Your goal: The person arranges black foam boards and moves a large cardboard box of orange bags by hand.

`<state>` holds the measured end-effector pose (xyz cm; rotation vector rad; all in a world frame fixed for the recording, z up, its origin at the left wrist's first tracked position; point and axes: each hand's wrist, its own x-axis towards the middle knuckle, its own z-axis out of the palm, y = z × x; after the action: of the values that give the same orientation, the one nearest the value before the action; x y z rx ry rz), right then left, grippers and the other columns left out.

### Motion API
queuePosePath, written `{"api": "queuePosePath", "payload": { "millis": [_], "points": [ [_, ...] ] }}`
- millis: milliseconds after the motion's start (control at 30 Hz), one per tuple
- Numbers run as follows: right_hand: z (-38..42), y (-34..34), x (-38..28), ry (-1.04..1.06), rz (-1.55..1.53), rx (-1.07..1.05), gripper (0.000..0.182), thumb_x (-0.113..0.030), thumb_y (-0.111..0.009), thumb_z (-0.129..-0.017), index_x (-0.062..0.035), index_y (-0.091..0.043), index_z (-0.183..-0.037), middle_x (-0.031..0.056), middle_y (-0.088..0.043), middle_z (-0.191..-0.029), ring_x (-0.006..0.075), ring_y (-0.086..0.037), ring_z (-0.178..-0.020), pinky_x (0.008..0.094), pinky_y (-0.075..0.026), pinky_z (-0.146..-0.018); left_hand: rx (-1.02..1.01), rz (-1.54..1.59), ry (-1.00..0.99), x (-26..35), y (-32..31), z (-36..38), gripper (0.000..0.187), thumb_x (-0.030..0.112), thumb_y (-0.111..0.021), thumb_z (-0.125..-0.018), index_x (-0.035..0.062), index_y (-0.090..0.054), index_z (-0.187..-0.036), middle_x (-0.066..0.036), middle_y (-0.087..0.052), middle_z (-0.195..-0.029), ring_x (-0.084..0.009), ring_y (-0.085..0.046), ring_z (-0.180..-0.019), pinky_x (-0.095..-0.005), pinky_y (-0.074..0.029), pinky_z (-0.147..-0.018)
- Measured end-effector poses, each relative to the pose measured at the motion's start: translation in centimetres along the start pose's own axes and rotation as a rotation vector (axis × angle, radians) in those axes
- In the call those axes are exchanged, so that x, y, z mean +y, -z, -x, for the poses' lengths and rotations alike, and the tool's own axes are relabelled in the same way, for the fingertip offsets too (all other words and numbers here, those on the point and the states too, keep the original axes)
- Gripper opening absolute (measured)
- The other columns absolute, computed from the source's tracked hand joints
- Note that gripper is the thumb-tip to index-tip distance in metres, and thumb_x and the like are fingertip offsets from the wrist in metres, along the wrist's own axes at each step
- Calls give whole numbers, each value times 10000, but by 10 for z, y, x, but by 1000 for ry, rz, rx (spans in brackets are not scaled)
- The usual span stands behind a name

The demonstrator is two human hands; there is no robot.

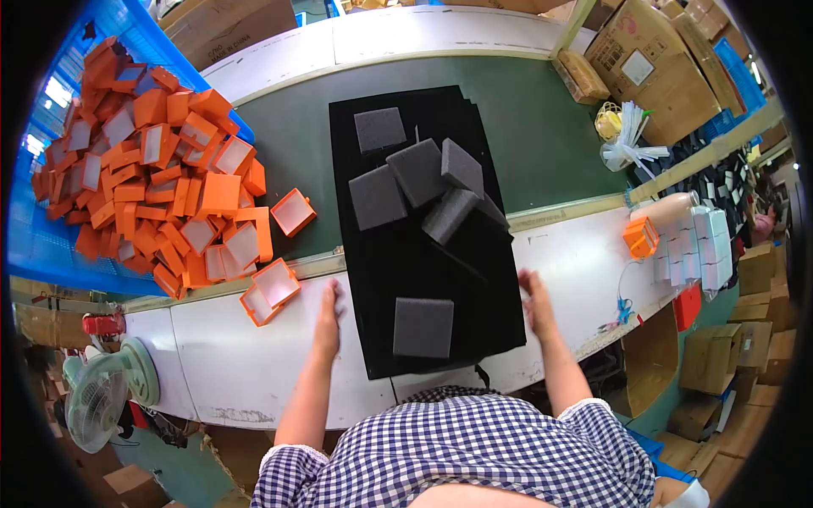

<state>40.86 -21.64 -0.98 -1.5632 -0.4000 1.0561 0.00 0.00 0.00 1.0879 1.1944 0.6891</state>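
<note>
**Both sides of black sheet (389, 269) flanked**

Left hand (329, 311) and right hand (538, 306) were positioned, released, beside it; contact could not be determined. Foam blocks (423, 328) were supported on the sheet, laid across the worktable (246, 364).

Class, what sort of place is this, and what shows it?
Probably a packing workshop: orange boxes heaped in a blue crate, dark blocks on a black sheet, and cartons stacked at the right.
</note>
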Motion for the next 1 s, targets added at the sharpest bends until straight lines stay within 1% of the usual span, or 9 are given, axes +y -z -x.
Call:
{"api": "queuePosePath", "payload": {
  "millis": [67, 100, 200, 233, 333, 433, 633, 733, 1000],
  "points": [
    [-33, -9, -44, 139, 106, 80, 695, -568, -435, -998, -48, -397, -1458, 121, -452, -1481, 245, -393, -1397, 452, -354, -1083, 5, -166, -250, 68, -8, -16, 788, 570, -453, -972, 78, -242, -1550, -124, -282, -1580, -273, -250, -1463, -434, -181, -1182],
    [47, 1, -66, 201, 170, 113, 647, -529, -401, -1022, -45, -406, -1450, 136, -467, -1461, 253, -398, -1390, 452, -345, -1098, -38, -312, -374, 88, -18, 63, 798, 501, -538, -964, 35, -242, -1541, -148, -280, -1574, -298, -265, -1458, -420, -208, -1174],
    [18, -29, -116, 682, 478, 31, 498, -227, -578, -983, 13, -448, -1400, 171, -492, -1430, 270, -443, -1348, 372, -349, -1119, -202, -648, -806, 148, -62, 61, 1107, 622, -726, -746, 65, -218, -1555, -192, -202, -1605, -354, -207, -1484, -479, -197, -1183],
    [34, -52, -141, 562, 476, 73, 610, -351, -652, -936, 23, -463, -1379, 201, -494, -1413, 306, -458, -1328, 384, -355, -1114, -245, -808, -841, 157, -79, 77, 1238, 672, -776, -641, 78, -198, -1561, -208, -154, -1617, -398, -168, -1489, -519, -199, -1177],
    [0, -89, -118, 957, 758, 193, 921, -579, -697, -828, 70, -398, -1409, 294, -411, -1440, 450, -374, -1362, 471, -315, -1137, -381, -1198, -776, 136, -114, 108, 1294, 634, -847, -546, 122, -217, -1553, -209, -108, -1625, -459, -101, -1484, -604, -195, -1151],
    [5, -127, -119, 642, 1015, 64, 1009, -696, -590, -818, 48, -355, -1457, 338, -370, -1456, 472, -337, -1379, 505, -276, -1155, -328, -1312, -806, 107, -122, 104, 1256, 587, -874, -524, 85, -284, -1512, -208, -142, -1611, -448, -93, -1485, -611, -160, -1155],
    [-4, -122, -119, 908, 915, 171, 886, -599, -761, -716, 75, -556, -1254, 309, -524, -1315, 459, -463, -1274, 493, -369, -1091, -411, -1207, -825, 126, -121, 118, 1121, 471, -901, -545, 32, -378, -1436, -233, -286, -1530, -432, -226, -1435, -537, -242, -1135],
    [3, -126, -143, 752, 964, 135, 951, -631, -782, -684, 56, -525, -1289, 262, -611, -1188, 422, -574, -1106, 471, -452, -973, -335, -1129, -900, 111, -118, 114, 1029, 429, -886, -574, 5, -429, -1392, -216, -396, -1436, -410, -332, -1372, -507, -320, -1090],
    [5, -131, -154, 835, 963, 146, 1009, -577, -850, -628, 26, -466, -1340, 201, -544, -1179, 370, -517, -1150, 449, -442, -982, -286, -947, -949, 103, -111, 118, 946, 377, -868, -603, -6, -450, -1361, -181, -488, -1265, -376, -456, -1231, -459, -404, -1034]
  ]
}}
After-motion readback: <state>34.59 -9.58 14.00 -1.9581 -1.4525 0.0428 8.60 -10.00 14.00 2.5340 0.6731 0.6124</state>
